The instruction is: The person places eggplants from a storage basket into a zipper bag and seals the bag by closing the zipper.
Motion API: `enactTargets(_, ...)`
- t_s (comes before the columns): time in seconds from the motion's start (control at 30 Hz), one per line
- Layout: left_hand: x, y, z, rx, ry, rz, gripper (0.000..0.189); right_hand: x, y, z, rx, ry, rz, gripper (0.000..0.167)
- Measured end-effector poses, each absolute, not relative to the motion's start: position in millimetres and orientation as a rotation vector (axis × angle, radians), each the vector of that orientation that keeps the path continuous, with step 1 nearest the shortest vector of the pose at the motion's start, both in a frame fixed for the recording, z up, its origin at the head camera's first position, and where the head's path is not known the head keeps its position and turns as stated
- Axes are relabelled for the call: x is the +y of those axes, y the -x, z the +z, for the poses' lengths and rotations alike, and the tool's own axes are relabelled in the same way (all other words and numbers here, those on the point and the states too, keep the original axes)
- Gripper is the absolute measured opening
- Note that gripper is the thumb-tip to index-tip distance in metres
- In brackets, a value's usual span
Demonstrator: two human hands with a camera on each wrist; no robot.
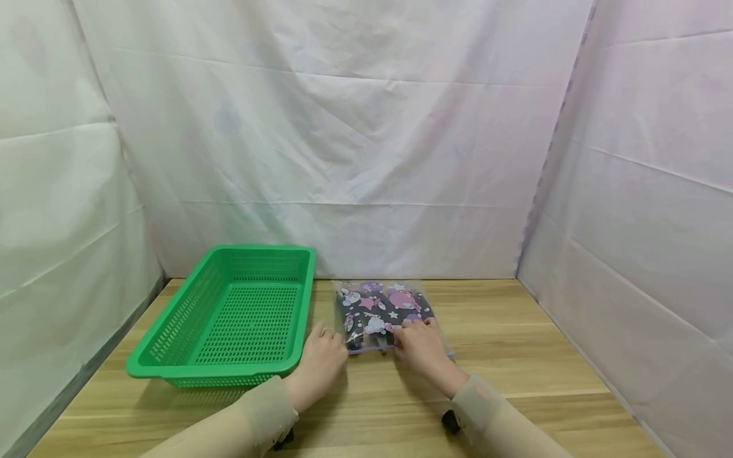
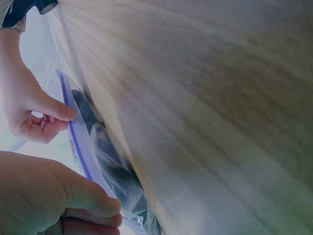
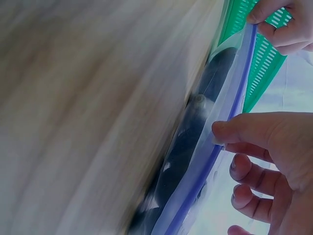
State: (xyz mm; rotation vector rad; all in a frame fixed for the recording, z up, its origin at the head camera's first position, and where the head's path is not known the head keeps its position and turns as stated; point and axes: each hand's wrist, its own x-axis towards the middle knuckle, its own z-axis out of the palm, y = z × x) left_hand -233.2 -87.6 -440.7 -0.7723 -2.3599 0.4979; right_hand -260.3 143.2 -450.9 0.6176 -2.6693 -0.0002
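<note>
A clear zip bag (image 1: 395, 298) with a purple seal strip (image 3: 247, 68) lies on the wooden table. Black contents with pink and white cartoon figures and stars show through it; whether that print is on the bag or on what it holds, I cannot tell. My left hand (image 1: 323, 356) pinches the near left end of the strip between thumb and fingers. Farther right along the same edge, my right hand (image 1: 420, 346) pinches the strip with thumb and index finger, its other fingers loosely bent. In the right wrist view, dark folded material (image 3: 183, 147) bulges below the strip.
A green perforated plastic basket (image 1: 312, 299) stands left of the bag, close to my left hand, with nothing seen in it. White cloth (image 1: 355, 146) hangs behind the wooden table (image 1: 515, 356) and along both sides.
</note>
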Motion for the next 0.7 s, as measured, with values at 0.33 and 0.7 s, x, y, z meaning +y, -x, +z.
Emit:
enactTargets(0.33,-88.0,232.3,-442.3,-2.414,0.785,0.509,0.016,146.4,256.8,-449.9,-2.698,-0.604,0.036,0.019)
enactTargets(0.7,-87.4,233.4,-441.8,-2.447,0.787,0.546,0.018,150.5,258.3,-450.0,-2.740,-0.559,0.068,0.019)
